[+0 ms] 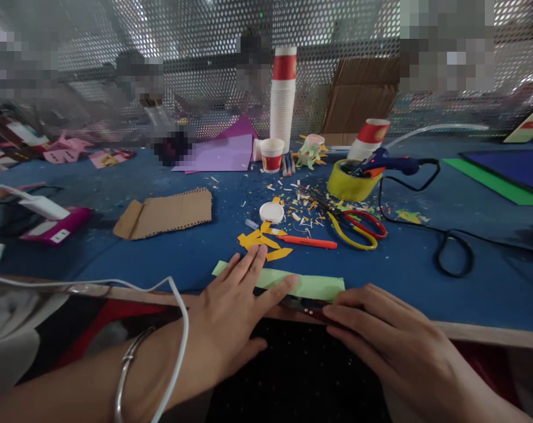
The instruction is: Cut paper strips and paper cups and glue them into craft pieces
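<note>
My left hand (233, 311) lies flat with fingers spread on a light green paper strip (321, 285) along the table's front edge. My right hand (387, 329) is at the strip's right end, fingers closed on a dark handle-like thing (309, 308) with small bright dots. This thing runs along the strip's near edge; its exact kind is unclear, and part of it is hidden by my hands. Just beyond my left fingertips lie yellow-orange paper pieces (251, 239) and an orange pen (310, 241). Scissors (352, 229) with red and yellow handles rest farther right.
Paper scraps surround a white lid (272, 212). Cardboard (174, 214) lies left; a white cable (178, 299) crosses my left forearm. Behind stand stacked paper cups (282, 111), yellow tape (352, 183) and a blue glue gun (392, 163), its black cord (451, 235) trailing right.
</note>
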A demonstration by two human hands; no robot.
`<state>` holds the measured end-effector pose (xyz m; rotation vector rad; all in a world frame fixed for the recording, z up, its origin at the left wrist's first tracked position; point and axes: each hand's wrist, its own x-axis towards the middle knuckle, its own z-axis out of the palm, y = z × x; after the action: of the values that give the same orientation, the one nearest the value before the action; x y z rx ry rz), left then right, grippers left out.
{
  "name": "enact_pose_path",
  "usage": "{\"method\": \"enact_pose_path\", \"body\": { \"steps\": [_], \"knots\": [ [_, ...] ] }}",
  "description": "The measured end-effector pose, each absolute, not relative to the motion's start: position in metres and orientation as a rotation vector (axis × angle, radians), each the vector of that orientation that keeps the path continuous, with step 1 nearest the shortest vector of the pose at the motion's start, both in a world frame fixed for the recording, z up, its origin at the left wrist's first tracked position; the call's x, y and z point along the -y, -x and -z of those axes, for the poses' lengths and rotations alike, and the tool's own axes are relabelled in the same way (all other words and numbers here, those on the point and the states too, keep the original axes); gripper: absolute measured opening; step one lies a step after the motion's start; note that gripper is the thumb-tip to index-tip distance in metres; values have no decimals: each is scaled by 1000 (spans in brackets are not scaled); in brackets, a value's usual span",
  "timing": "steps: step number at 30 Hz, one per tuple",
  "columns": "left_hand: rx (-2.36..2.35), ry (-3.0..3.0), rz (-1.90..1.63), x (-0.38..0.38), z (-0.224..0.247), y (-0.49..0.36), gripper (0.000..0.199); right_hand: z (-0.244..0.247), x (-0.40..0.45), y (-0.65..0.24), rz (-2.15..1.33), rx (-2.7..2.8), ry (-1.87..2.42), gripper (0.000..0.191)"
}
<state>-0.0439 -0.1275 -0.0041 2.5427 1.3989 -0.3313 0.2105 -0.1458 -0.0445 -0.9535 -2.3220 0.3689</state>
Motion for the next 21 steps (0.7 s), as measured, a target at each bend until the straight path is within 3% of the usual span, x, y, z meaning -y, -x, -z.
{"method": "enact_pose_path", "body": {
  "steps": [13, 21],
  "knots": [
    [-1329, -2533, 302, 132, 10, 51, 115, 35, 142, -187, -214, 2291, 838, 22],
    [-1316, -2464, 350, 130, 5, 48, 112, 49, 142, -183, -233, 2338, 799, 20]
  ]
}}
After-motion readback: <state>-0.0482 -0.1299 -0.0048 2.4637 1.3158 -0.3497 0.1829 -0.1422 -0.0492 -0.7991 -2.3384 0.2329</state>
